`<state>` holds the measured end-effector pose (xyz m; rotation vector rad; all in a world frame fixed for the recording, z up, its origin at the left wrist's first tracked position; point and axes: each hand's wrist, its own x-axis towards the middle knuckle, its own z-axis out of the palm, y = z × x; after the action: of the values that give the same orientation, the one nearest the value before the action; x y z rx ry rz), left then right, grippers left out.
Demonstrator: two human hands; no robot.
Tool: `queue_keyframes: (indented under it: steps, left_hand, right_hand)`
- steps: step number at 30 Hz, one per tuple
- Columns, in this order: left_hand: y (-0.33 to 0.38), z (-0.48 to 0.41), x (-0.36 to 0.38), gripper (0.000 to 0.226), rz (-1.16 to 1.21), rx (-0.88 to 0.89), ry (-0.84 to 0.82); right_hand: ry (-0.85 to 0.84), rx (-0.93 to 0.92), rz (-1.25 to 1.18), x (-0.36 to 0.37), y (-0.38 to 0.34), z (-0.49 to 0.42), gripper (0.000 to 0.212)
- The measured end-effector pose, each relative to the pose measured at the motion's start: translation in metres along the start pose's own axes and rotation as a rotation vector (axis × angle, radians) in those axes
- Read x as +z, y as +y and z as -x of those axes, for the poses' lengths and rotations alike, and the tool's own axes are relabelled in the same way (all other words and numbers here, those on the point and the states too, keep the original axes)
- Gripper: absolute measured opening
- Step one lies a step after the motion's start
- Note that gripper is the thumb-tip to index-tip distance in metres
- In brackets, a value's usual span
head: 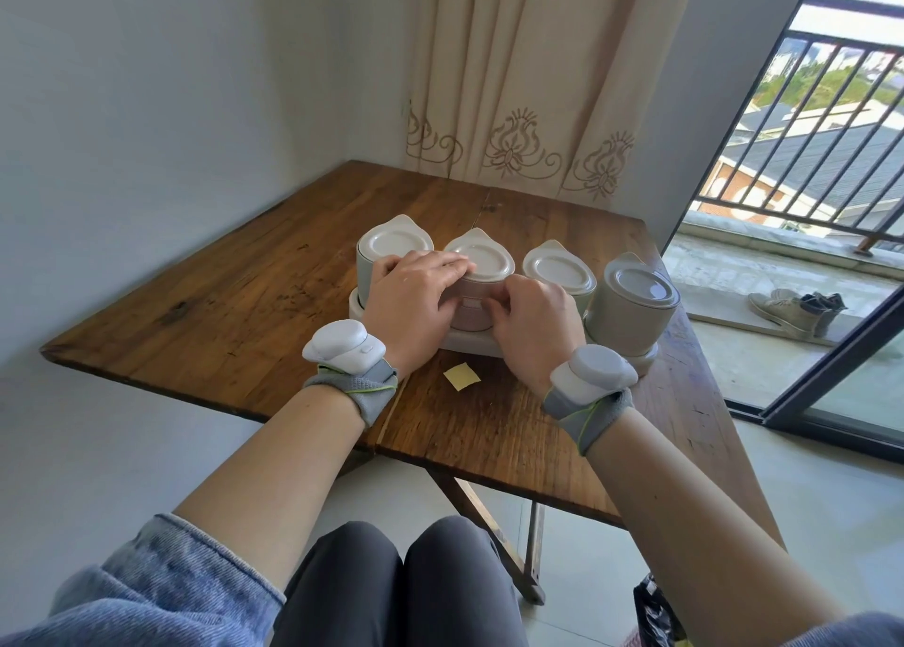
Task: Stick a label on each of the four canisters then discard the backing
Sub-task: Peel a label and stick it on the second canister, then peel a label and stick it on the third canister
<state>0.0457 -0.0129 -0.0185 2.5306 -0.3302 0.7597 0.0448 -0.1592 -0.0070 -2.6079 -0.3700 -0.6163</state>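
On the table: we see a wooden table (244,304) with a white tray (469,340) carrying four lidded canisters in a row.
Canister order, left to right: first canister (391,245), second canister (482,265), third canister (557,267), fourth canister (633,304).
Fourth canister: we note it tilts toward us; the other three stand upright.
Left hand (416,299): we lay it over the second canister's left side, fingers curled onto the lid rim and gripping it.
Right hand (533,313): we press it against the second canister's front wall, fingertips bent in; we cannot tell whether they pinch a label.
Backing piece (461,375): a small yellow paper square lies flat on the table just in front of the tray, between our wrists, touching neither hand.
Wrists: both carry grey straps with white devices.
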Motion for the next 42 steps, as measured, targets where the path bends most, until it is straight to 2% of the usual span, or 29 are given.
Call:
queue_keyframes:
  steps: [9,14,29,33,40,42]
  left_hand:
    - [-0.001,0.000,0.003,0.037,-0.024,0.008,0.016]
    - [0.000,-0.001,0.002,0.037,-0.011,0.008,0.020]
    - [0.005,0.000,0.001,0.036,-0.052,0.013,0.017]
    - [0.011,-0.001,-0.003,0.031,-0.043,0.015,0.027]
    - [0.036,0.014,-0.002,0.027,0.041,0.137,0.130]
    - [0.046,0.024,0.005,0.022,0.152,0.125,0.015]
  right_hand:
    - [-0.015,-0.061,0.051,-0.001,-0.001,-0.002,0.030]
    - [-0.030,-0.073,0.068,-0.003,0.002,-0.005,0.024]
    - [-0.023,-0.049,0.020,-0.003,0.003,-0.001,0.025]
    - [-0.005,-0.013,-0.088,-0.010,0.010,0.002,0.021]
    - [-0.146,0.006,-0.258,-0.039,0.046,0.015,0.006]
    - [-0.222,0.028,-0.215,-0.047,0.060,0.019,0.004]
